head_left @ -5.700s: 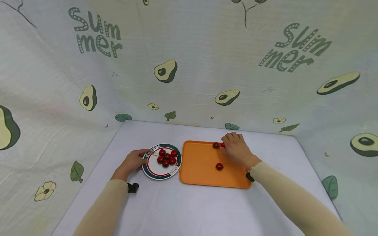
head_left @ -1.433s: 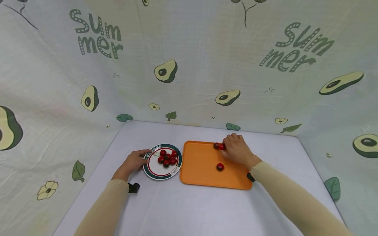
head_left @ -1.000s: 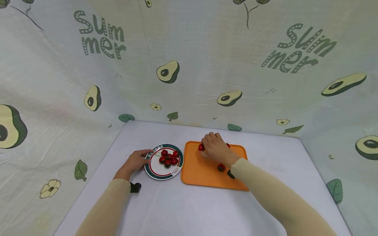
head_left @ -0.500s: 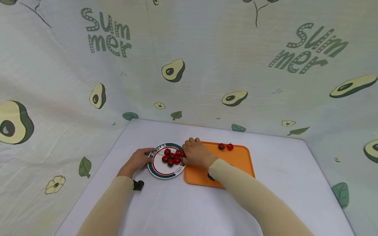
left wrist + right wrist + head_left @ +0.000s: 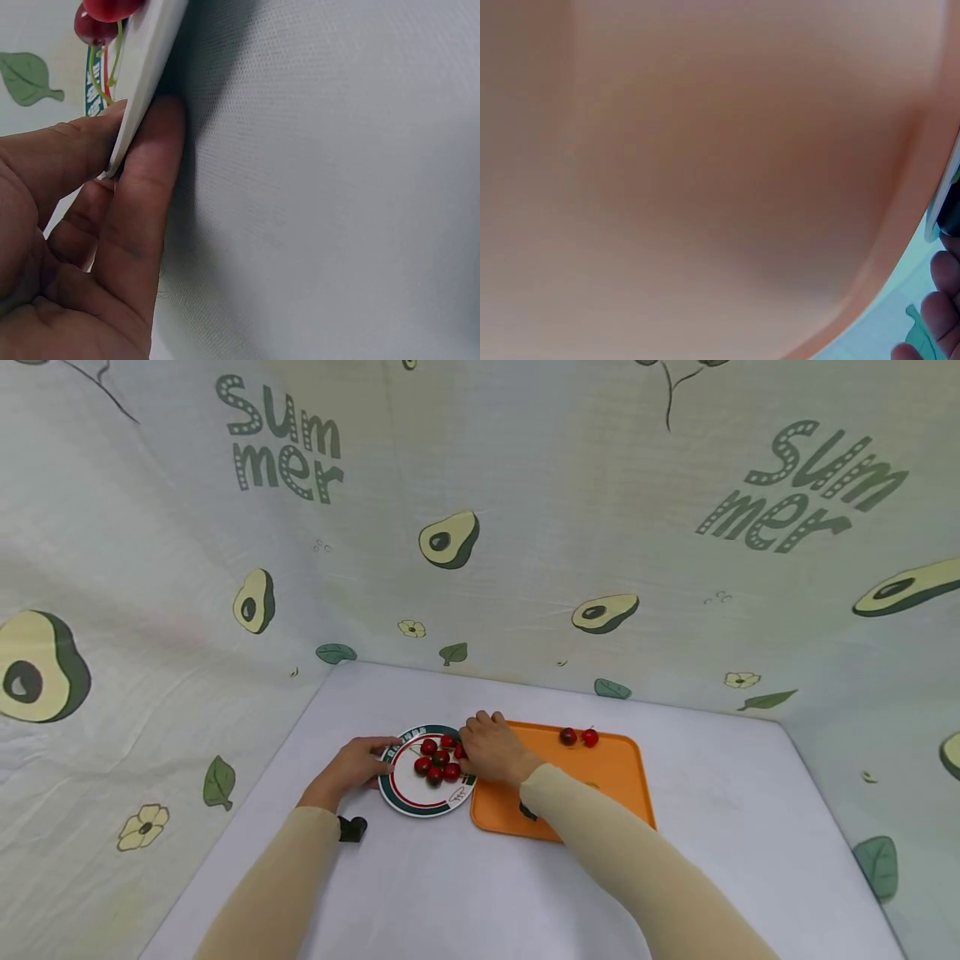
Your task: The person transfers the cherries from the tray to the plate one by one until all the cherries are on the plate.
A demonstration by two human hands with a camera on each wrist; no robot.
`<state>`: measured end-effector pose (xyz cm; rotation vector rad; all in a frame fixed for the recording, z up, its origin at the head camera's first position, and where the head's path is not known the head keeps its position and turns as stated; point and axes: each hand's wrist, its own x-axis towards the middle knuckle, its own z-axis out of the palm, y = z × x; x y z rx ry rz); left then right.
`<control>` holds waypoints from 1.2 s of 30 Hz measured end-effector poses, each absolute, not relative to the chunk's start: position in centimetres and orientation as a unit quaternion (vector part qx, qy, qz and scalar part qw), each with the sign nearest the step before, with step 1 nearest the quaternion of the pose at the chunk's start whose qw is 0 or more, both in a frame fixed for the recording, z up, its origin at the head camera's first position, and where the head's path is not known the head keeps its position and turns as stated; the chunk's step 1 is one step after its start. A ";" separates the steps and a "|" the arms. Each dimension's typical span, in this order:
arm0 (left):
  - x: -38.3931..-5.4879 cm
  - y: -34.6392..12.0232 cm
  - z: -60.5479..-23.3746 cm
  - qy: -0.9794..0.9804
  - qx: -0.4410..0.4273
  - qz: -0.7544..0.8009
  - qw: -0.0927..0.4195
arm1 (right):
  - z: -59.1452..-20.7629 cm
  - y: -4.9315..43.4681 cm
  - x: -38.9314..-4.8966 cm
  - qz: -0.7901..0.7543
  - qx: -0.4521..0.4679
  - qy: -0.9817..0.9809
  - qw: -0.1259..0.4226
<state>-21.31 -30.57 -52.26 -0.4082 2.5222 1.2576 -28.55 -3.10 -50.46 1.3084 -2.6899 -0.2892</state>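
In the head view a white plate (image 5: 408, 789) with a green rim bears several red cherries (image 5: 435, 768). My left hand (image 5: 352, 772) pinches its left rim; in the left wrist view the thumb (image 5: 67, 154) lies on top and fingers underneath, the edge slightly raised off the cloth. At the plate's right rim my right hand (image 5: 491, 750) has curled fingers holding a cherry (image 5: 459, 751), mostly hidden by them. Right of the plate lies an orange tray (image 5: 525, 822) with two cherries (image 5: 568, 737) near its far edge. In the right wrist view, fingertips (image 5: 945, 274) show at the right edge.
A white cloth (image 5: 420, 877) covers the table. Behind and beside it hangs a curtain (image 5: 517, 527) printed with avocados and leaves. The right sleeve (image 5: 592, 827) crosses over the tray, hiding part of it; a stem (image 5: 592, 785) shows beside it.
My right hand has moved left from the tray's far right part to the plate, carrying a cherry. The left hand stays on the plate rim. The head view has shifted slightly.
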 end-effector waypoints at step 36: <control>-20.9 -30.0 -52.1 0.880 -0.147 0.424 0.156 | -49.9 19.6 -25.5 0.014 0.410 -0.905 0.116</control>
